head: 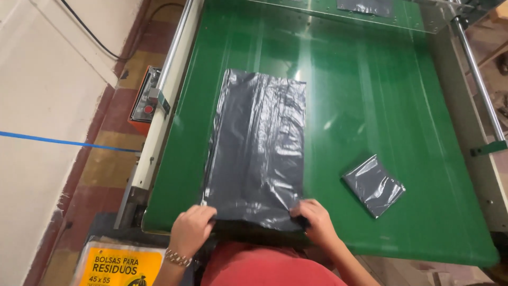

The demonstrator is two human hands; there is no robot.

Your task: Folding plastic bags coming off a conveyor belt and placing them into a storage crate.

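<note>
We pinch the near corners of a flat, wrinkled, glossy grey bag (257, 148) with left hand (191, 229) and right hand (316, 218); a folded bag (373, 185) lies right of it.

The bench (370, 95) is covered in glossy bright green, streaked with pale reflections. The flat plastic bag (257, 148) on it is dark grey and shiny, as is the small folded bag (374, 185) to the right. At the left, the control box (144, 100) is orange with a red button. The near-left package label (119, 266) is yellow. The floor (108, 159) has red and yellow tiles.
</note>
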